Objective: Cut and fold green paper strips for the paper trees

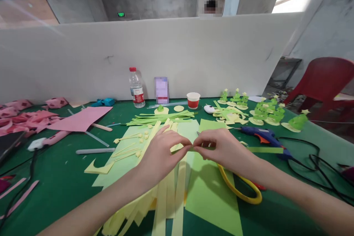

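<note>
My left hand [163, 149] and my right hand [224, 145] meet fingertip to fingertip above the paper, each closed in a pinch. Whatever lies between the fingertips is too small to make out. Yellow-handled scissors [256, 200] show partly below my right hand; I cannot tell whether that hand touches them. Under it lies a bright green paper sheet [212, 202]. Long pale yellow paper strips [162, 206] spread below my left hand, over a pale green sheet [105, 177]. Small yellow stars on thin strips [125, 138] lie to its left.
Several green paper cactus-like figures [260, 112] stand at the back right, near a blue glue gun [257, 132] with a black cord. A bottle [136, 90], a phone [161, 90] and a paper cup [193, 100] line the white partition [171, 51]. Pink paper [83, 118] lies left.
</note>
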Available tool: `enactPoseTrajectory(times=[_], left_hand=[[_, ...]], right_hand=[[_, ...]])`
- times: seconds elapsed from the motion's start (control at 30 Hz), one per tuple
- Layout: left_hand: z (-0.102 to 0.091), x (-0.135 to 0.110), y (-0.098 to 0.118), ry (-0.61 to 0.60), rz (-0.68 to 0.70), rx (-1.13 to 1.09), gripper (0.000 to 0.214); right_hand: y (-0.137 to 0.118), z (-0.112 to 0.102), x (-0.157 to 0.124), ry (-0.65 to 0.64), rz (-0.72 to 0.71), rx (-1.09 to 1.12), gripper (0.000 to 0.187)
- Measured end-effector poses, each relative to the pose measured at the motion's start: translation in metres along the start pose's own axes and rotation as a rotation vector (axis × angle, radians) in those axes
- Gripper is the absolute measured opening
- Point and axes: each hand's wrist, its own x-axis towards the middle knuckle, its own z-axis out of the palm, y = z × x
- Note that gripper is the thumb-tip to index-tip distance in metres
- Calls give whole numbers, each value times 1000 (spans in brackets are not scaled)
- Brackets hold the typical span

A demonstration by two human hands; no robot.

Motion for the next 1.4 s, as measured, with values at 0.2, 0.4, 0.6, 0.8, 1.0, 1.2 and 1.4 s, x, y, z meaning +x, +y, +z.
enactPoseTrajectory(times=[0.2,0.4,0.6,0.8,1.0,1.2,1.4], left_hand=[[11,2,-8,0,94,78,16],[9,4,-7,-81,22,-10,16],[-7,15,-21,-74,-229,5,14],[-21,23,-50,-5,-298,40,19],[-16,12,-14,-174,-171,-125,33],[0,0,8,-292,-93,-31,25],[0,-3,9,-276,-107,-97,27]], right_hand=[[5,9,-2,59,37,0,14],[6,9,-4,33,21,-28,15],[10,-7,-3,4,60,-53,15],[10,-26,-4,-71,118,-67,13],[7,-14,-4,-154,125,-47,12],[4,-4,-2,-116,96,68,12],[3,-2,-2,-125,109,161,9]])
